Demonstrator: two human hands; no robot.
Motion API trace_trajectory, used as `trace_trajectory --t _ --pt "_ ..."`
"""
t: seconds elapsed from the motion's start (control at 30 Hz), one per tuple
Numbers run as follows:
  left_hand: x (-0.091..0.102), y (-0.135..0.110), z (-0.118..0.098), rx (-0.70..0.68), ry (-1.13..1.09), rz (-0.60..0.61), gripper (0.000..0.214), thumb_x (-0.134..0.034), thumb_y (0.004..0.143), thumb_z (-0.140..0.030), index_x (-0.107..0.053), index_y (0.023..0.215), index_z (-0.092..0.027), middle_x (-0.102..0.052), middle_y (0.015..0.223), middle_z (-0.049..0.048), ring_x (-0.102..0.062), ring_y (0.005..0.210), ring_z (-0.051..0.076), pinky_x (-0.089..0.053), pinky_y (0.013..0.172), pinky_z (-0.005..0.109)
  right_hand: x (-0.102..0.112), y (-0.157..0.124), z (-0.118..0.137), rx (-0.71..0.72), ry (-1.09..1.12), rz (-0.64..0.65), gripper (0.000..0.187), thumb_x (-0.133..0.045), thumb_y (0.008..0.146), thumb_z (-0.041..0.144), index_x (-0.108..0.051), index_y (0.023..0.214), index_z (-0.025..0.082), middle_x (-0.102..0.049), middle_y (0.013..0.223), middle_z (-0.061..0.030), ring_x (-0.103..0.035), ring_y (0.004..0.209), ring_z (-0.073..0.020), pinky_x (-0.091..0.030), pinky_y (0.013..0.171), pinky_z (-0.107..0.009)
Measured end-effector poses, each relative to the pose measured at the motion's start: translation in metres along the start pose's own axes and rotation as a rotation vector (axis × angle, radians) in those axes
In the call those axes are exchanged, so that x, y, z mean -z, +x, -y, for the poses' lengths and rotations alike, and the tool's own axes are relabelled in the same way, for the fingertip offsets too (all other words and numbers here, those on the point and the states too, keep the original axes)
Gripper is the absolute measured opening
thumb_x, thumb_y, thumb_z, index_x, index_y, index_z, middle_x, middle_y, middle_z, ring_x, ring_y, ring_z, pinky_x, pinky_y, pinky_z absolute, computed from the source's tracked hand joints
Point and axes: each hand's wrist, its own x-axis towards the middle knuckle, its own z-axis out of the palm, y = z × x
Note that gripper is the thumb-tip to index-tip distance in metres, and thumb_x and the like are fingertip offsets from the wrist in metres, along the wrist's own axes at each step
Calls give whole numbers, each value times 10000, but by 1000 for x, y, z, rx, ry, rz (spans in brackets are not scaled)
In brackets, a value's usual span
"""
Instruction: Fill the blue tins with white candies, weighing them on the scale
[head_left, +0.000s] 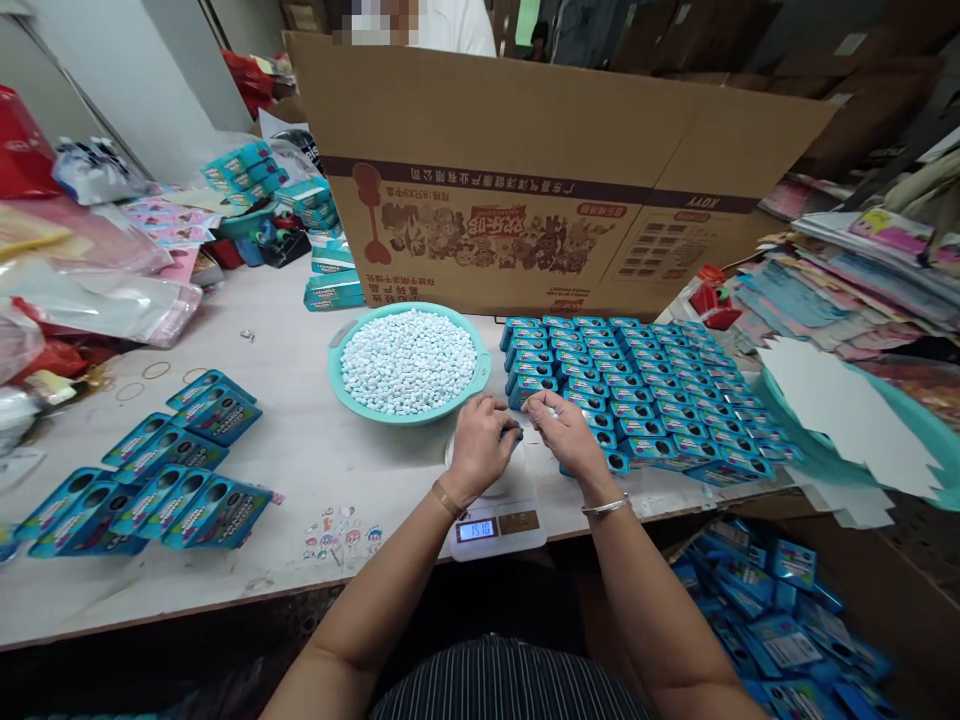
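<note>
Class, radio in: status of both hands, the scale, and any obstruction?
Left hand over digital scale, right hand beside blue boxes. Display lit. Grips unclear; left hand partly hides weighing pan.

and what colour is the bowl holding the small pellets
The bowl is light turquoise-green; it shows best in the head view.

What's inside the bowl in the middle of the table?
The bowl holds a heap of small, pale pellets. They cover its bottom, so I can't see whether anything else lies underneath.
</note>
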Motion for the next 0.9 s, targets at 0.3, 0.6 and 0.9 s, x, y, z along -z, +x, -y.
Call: trace_trajectory --t 0.3,0.6,0.9 --pt "43 -2 10 76 -274 -463 106 -623 887 -291 -690 923 -218 -690 980 54 -634 1012 208 -497 962 399 12 -4 -2 -132 361 -45 435 -677 733 636 -574 762 214 -385 575 68 -222 420 -57 -148 362 -206" --pt "71 -56 30 313 -348 -459 188 -645 860 -360 -706 929 -196 -692 956 46 -650 952 192 -509 917 349 11 -7 -9 -333 753 -15 325 -755 724 444 -598 847 188 -450 665 46 -237 441 -31 -145 351 -149" --pt "73 -113 48 567 -317 -418 309 -645 812 -481 -711 906 -194 -707 931 56 -657 886 206 -525 862 348 12 -7 -2 -322 617 83 267 -715 736 408 -611 862 197 -425 634 59 -175 429 -41 -112 356 -177"
